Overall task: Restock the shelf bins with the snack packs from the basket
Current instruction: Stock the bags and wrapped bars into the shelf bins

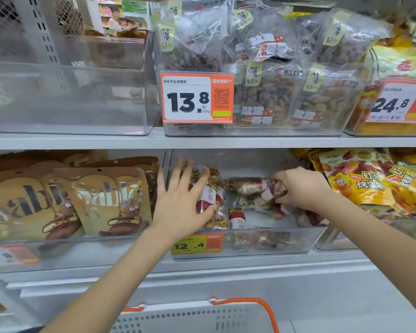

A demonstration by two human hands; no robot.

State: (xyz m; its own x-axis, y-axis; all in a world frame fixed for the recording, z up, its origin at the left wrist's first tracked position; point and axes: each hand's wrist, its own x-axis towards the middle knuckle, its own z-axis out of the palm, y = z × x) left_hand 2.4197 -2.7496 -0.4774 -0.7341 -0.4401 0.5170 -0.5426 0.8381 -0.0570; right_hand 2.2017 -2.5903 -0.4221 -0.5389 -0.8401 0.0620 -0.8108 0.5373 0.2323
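A clear shelf bin (262, 243) on the lower shelf holds several small nut snack packs with red and white bands. My left hand (180, 203) lies with spread, straight fingers on upright snack packs (214, 188) at the bin's left side. My right hand (300, 188) grips one snack pack (252, 186) and holds it sideways over the packs lying in the bin's right half. A grey basket (190, 318) with an orange handle (262, 306) sits below at the bottom edge; its inside is out of view.
Brown Sable cookie bags (106, 200) fill the bin to the left, yellow snack bags (370, 183) the bin to the right. Above, an empty clear bin (65, 99) stands left of a bin of clear dried-fruit bags (274, 92). A person stands far back in the aisle.
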